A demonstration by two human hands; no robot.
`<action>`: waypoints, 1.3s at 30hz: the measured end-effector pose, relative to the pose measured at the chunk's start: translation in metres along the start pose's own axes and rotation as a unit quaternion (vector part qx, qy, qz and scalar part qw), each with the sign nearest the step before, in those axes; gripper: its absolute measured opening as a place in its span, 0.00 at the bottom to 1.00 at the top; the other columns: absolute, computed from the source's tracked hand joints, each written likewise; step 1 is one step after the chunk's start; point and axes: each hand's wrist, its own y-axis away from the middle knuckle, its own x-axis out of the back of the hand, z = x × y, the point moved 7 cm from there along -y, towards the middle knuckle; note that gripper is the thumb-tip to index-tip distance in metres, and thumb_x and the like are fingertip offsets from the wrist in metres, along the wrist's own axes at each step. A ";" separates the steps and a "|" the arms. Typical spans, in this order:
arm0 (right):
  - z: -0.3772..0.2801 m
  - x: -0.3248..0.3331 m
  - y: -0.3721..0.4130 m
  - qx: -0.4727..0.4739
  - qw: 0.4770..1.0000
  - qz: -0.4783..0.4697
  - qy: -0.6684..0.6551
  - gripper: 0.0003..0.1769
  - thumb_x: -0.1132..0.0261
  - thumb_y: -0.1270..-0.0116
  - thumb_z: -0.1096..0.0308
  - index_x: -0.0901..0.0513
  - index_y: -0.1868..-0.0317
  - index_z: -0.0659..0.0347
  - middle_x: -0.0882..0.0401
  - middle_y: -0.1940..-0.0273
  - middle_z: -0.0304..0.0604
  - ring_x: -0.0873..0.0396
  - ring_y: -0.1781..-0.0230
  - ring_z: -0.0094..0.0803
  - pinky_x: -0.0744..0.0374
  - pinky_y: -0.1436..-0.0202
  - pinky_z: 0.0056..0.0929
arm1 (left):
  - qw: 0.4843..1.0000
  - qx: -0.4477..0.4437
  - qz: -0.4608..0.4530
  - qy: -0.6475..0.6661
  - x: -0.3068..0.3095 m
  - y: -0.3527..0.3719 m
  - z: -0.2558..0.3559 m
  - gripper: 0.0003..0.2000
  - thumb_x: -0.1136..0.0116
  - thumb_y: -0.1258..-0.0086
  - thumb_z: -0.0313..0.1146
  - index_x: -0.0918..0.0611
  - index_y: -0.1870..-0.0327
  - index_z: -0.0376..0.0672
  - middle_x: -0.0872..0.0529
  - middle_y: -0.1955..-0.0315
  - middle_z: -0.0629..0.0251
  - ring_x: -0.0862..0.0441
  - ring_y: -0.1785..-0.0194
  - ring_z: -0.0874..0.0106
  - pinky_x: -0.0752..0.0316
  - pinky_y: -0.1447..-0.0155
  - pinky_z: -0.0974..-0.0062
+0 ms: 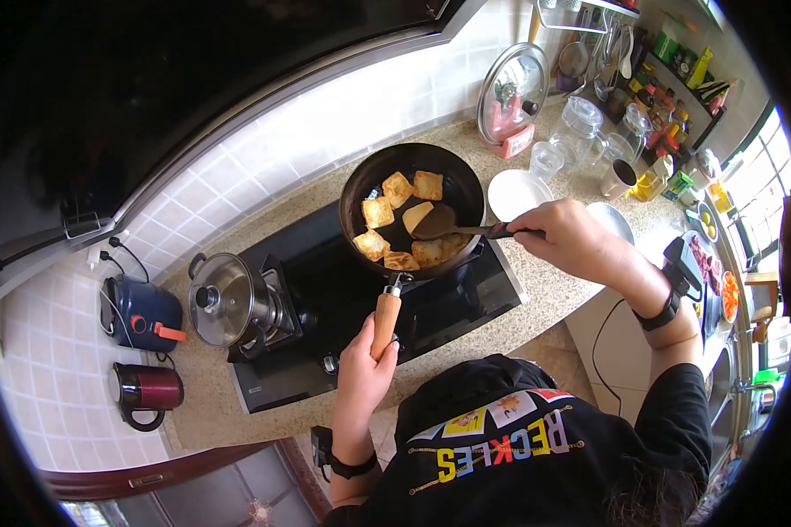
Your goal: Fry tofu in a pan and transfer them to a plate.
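Note:
A dark wok (pixel 353 198) sits over the right side of the black gas stove (pixel 316 255). Several golden-brown square slices, which look like fried tofu (pixel 377 212), lie spread around its bottom. My left hand (pixel 366 364) is closed round the wok's wooden handle (pixel 386 314). From the right, my right hand (pixel 571 239) grips the black handle of a spatula (pixel 436 223). The spatula's blade is inside the wok among the slices, with one pale slice against its left edge. Whether anything lies under the blade is hidden.
Left on the stove stands a lidded steel pot (pixel 228 299). A blue appliance (pixel 145 312) and a red kettle (pixel 154 386) are farther left. Right of the wok are a white plate (pixel 517 195), glass pitchers (pixel 578 132), a mug (pixel 619 178) and a glass lid (pixel 511 92) against the wall.

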 end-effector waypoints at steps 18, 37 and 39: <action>0.003 -0.016 0.003 -0.013 0.999 -0.021 0.025 0.12 0.38 0.39 0.72 0.17 0.56 0.63 0.17 0.67 0.53 0.18 0.66 0.48 0.21 0.62 0.37 | 1.000 -0.003 0.002 0.005 0.000 -0.001 -0.001 0.26 0.37 0.39 0.29 0.28 0.39 0.34 0.17 0.62 0.44 0.17 0.60 0.52 0.23 0.56 0.64; 0.002 -0.015 0.006 -0.011 1.000 -0.025 0.013 0.13 0.39 0.38 0.70 0.17 0.54 0.63 0.18 0.67 0.54 0.18 0.66 0.48 0.21 0.61 0.38 | 1.000 -0.001 0.003 -0.010 0.001 -0.001 0.001 0.26 0.38 0.39 0.30 0.28 0.39 0.32 0.17 0.61 0.43 0.17 0.58 0.51 0.23 0.54 0.65; 0.003 -0.016 0.006 -0.011 0.999 -0.025 0.018 0.13 0.39 0.38 0.70 0.17 0.54 0.62 0.18 0.67 0.54 0.18 0.66 0.48 0.21 0.61 0.38 | 1.000 -0.001 0.002 -0.010 0.001 -0.001 0.002 0.26 0.38 0.39 0.30 0.28 0.39 0.32 0.17 0.60 0.43 0.17 0.58 0.51 0.23 0.54 0.65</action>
